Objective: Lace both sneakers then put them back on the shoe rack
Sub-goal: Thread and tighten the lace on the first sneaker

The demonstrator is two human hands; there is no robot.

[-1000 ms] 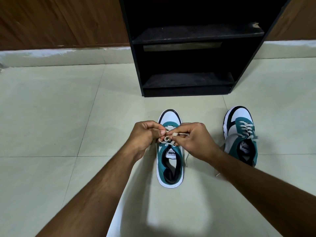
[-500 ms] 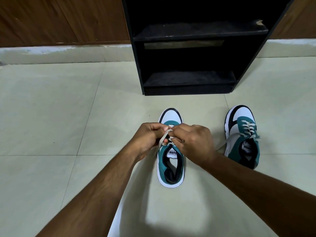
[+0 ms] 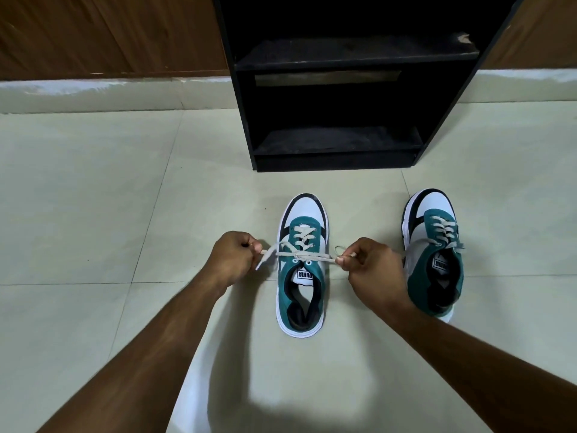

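Note:
A teal, white and black sneaker [image 3: 301,295] stands on the floor tiles, toe pointing at the black shoe rack [image 3: 337,89]. Its grey lace [image 3: 299,256] crosses the eyelets and is pulled out taut to both sides, with a knot at the middle. My left hand [image 3: 234,257] pinches the left lace end beside the shoe. My right hand [image 3: 368,264] pinches the right end on the other side. A second matching sneaker [image 3: 434,254] stands to the right, laced, its lace ends lying loose; my right forearm covers part of its heel.
The rack has two dark shelves, both bare, and stands against a wooden wall [image 3: 109,32] with a pale skirting. Pale floor tiles [image 3: 93,198] spread to the left and right of the shoes.
My hands were together over the middle sneaker's tongue. They have now drawn apart, left and right, stretching the lace ends tight across the shoe.

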